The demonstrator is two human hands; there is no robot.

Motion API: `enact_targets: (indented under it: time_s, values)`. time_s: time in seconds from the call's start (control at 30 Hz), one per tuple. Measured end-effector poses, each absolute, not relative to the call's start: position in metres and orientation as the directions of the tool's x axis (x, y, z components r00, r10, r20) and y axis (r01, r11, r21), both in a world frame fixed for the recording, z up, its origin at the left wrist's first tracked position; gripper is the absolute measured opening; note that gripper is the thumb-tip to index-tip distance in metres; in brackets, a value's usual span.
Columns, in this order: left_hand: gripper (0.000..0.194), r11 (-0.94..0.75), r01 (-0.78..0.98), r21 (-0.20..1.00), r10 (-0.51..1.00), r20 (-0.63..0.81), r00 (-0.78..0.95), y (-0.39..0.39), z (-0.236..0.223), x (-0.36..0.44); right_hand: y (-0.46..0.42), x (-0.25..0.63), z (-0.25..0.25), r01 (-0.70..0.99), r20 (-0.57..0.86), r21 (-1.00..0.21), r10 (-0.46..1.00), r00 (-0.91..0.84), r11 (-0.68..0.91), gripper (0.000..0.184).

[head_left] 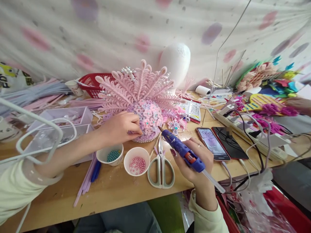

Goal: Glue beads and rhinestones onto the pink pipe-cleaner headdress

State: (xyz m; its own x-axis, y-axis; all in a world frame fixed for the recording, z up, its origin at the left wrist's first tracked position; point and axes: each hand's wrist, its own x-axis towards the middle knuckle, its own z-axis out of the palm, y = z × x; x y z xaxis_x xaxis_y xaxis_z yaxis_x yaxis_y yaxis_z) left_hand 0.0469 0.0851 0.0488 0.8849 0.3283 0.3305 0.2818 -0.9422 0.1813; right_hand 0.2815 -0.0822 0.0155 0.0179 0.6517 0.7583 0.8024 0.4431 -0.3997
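Note:
A pink and lilac flower headpiece (145, 118) with tall feather-like fronds stands on the wooden table (116, 191). My left hand (121, 127) rests against its left side, fingertips pinched together on its surface; what they pinch is too small to make out. My right hand (194, 161) grips a blue glue gun (184, 151), whose nozzle points at the headpiece's lower right edge. Two small cups, one with teal beads (110, 154) and one with pink beads (136, 160), sit just in front of the headpiece. Scissors (160, 168) lie between the cups and my right hand.
Two phones (220, 142) lie to the right, with cables running off the table edge. A white foam head (175, 63) and red basket (91, 82) stand behind. Clear trays (65, 123) and pipe-cleaner bundles (36, 92) are on the left; colourful craft flowers (264, 81) at far right.

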Motion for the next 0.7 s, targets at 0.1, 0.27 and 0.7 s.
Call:
enact_targets:
  time_s: [0.1,0.27,0.7]
  values:
    - [0.024,-0.948,0.283,0.142,0.316,0.346,0.883,0.087,0.047,0.051,-0.083,0.284,0.017,0.803,0.764,-0.402,0.645,0.030,0.440,0.018]
    - [0.009,-0.908,0.368,0.200,0.415,0.301,0.859,0.083,0.051,0.054,-0.086,0.286,0.017,0.804,0.762,-0.419,0.646,0.057,0.423,0.017]
    - [0.017,-0.801,0.503,0.324,0.583,0.236,0.777,0.075,0.060,0.062,-0.086,0.287,0.016,0.797,0.762,-0.416,0.646,0.042,0.438,0.019]
